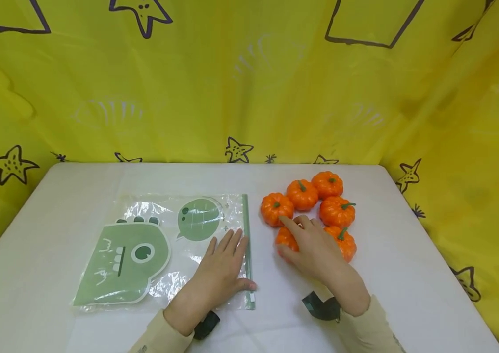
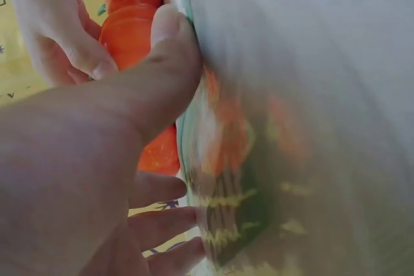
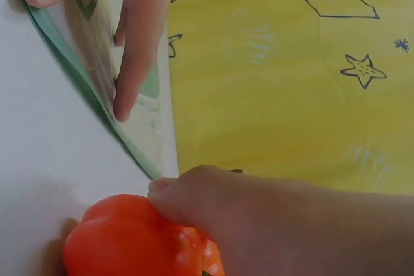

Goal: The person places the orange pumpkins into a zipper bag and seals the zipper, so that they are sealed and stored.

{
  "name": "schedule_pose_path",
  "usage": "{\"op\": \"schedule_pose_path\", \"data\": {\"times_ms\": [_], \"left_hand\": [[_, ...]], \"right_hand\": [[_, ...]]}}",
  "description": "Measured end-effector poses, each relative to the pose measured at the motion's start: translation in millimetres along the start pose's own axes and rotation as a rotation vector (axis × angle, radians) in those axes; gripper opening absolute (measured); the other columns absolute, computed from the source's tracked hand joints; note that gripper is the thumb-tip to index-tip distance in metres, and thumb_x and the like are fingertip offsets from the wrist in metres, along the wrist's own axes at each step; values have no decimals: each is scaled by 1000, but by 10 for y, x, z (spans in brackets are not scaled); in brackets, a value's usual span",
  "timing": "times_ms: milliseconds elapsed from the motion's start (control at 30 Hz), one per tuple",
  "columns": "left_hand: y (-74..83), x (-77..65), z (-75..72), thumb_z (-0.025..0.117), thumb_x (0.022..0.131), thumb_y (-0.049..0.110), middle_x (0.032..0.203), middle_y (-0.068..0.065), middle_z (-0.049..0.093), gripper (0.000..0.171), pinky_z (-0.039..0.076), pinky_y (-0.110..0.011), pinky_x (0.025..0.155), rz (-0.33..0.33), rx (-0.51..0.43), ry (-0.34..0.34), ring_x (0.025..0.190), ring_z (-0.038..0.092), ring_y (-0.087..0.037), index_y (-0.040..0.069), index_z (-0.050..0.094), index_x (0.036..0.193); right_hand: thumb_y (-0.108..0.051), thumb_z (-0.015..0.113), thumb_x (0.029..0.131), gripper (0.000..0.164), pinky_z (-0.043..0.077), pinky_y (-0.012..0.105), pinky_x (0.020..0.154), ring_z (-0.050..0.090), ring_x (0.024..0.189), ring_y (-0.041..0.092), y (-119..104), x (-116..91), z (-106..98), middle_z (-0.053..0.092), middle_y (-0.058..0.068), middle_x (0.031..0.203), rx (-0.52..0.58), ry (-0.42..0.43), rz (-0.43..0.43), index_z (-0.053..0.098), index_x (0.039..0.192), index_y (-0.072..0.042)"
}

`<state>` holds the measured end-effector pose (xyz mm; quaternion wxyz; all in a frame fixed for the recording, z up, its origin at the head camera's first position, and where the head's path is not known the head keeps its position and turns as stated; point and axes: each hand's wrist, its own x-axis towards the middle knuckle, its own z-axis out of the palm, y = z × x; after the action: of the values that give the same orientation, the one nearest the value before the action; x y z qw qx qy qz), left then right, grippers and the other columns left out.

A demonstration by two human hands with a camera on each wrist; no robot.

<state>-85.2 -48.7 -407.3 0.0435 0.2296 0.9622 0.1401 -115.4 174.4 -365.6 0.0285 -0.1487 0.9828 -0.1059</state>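
Note:
My left hand point(image 1: 220, 272) rests with its fingers spread on a flat clear zip bag point(image 1: 178, 269) with green cartoon prints. Its fingertips reach the bag's green zip edge point(image 1: 246, 215); the thumb lies across this edge in the left wrist view. My right hand point(image 1: 313, 245) reaches over a small orange pumpkin point(image 1: 285, 239) at the near left of a group of several pumpkins. Its thumb and fingers bend round this pumpkin, which partly hides beneath the hand. In the right wrist view the thumb point(image 3: 178, 195) touches the pumpkin's side.
Further orange pumpkins with green stems stand close together, among them one at the back point(image 1: 327, 184) and one at the right point(image 1: 337, 212). A white-covered table point(image 1: 408, 294) carries everything. Yellow cloth point(image 1: 249, 88) with drawn stars hangs behind and at the sides.

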Motion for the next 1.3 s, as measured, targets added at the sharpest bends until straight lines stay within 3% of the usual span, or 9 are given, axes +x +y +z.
{"op": "schedule_pose_path", "data": {"times_ms": [200,500,733,933,1133,1300], "left_hand": [[13,-8,-22,72,75,59,158,-17,36,99,29,-62,116,-11,37,-3,147,32,-37,3,40,149],[41,2,-44,70,77,58,157,-15,39,92,33,-58,115,-15,106,4,146,36,-34,5,44,147],[28,17,-42,71,75,55,153,-12,46,87,39,-56,112,-2,137,50,142,42,-33,7,49,144],[29,20,-47,75,72,52,146,-10,53,83,45,-53,106,17,139,92,135,49,-30,9,53,140],[29,5,-35,79,69,52,141,-10,57,84,44,-55,105,10,107,93,130,51,-30,9,54,137],[17,19,-27,79,69,51,141,-9,57,81,41,-60,107,14,85,91,131,50,-29,12,56,135]], "right_hand": [[-42,68,91,62,55,48,84,54,106,34,-3,36,36,58,16,123,-31,90,-32,50,147,-21],[-41,65,92,60,54,48,84,54,101,36,-30,124,103,58,19,125,-54,166,-7,50,146,-19],[-44,67,91,69,54,52,90,53,113,38,-32,96,52,52,18,135,5,96,8,43,151,-20],[-35,75,86,73,53,55,94,52,120,36,-31,0,-30,51,16,138,72,11,12,43,149,-16],[-32,79,83,66,56,50,91,54,116,34,-95,16,-20,54,16,134,89,13,-24,53,140,-10],[-36,76,84,68,54,53,95,54,119,37,-148,112,-5,52,20,139,98,29,-27,52,142,-10]]}}
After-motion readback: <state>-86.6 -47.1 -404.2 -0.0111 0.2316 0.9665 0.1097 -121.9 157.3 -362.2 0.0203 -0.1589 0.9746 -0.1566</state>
